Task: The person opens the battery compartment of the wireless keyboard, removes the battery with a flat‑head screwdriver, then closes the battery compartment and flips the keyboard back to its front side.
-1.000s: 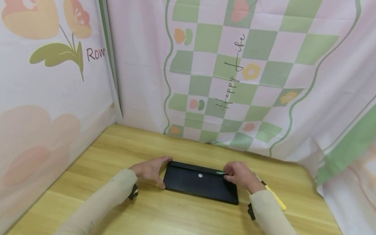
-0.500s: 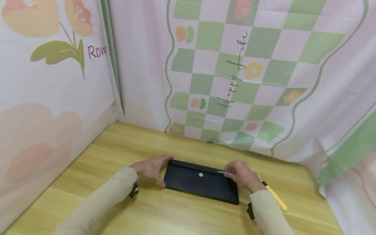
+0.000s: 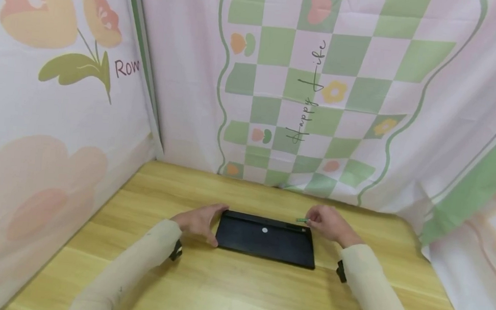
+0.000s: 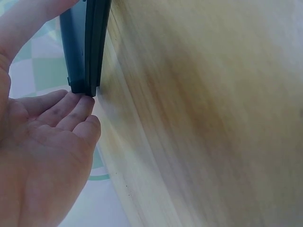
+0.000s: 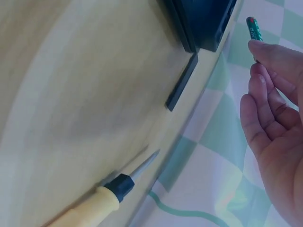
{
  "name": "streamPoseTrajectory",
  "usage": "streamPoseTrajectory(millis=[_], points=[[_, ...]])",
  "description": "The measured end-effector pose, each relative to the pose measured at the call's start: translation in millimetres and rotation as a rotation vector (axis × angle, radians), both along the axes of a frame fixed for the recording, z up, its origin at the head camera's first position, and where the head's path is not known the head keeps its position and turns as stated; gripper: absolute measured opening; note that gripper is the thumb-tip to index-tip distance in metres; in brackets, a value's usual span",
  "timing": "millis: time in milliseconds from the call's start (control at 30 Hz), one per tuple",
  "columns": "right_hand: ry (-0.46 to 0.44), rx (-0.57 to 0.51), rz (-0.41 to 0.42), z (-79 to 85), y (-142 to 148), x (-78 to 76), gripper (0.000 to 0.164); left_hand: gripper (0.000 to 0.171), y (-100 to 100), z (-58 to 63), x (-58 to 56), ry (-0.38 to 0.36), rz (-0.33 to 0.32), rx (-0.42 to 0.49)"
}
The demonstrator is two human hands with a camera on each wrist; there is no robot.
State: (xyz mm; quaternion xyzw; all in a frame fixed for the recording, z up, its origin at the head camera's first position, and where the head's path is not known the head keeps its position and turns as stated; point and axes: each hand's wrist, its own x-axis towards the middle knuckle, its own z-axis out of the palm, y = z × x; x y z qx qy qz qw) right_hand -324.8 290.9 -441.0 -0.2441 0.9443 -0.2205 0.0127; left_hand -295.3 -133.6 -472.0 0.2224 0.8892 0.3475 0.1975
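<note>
A flat black device (image 3: 265, 238) lies on the wooden table (image 3: 236, 292). My left hand (image 3: 200, 222) holds its left end, thumb at the near edge and fingers at the far corner; in the left wrist view the fingertips (image 4: 83, 106) touch the device's corner (image 4: 90, 42). My right hand (image 3: 328, 223) hovers just above the device's far right corner and pinches a small green battery (image 3: 301, 220). The right wrist view shows the battery (image 5: 254, 29) at the fingertips, clear of the device (image 5: 203, 19).
A small black cover strip (image 5: 182, 81) lies on the table beside the device's right end. Further right lies a screwdriver (image 5: 102, 201) with a yellow handle, hidden by my right arm in the head view. Patterned cloth walls (image 3: 324, 97) close in the table.
My right hand has lifted off the device's far right edge, moving up and slightly right with the green battery. The left hand and the device have stayed put.
</note>
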Motion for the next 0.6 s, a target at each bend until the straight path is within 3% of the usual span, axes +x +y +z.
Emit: streamPoseTrajectory(millis=[333,600], points=[[0.048,-0.007,-0.016,2.5,-5,-17.6,0.004,0.122,-1,-0.3,-3.6,0.011,-0.003,-0.002],[0.059,-0.002,-0.024,-17.3,-13,-33.4,0.006,0.123,-1,-2.3,-2.6,-0.008,-0.003,0.028]])
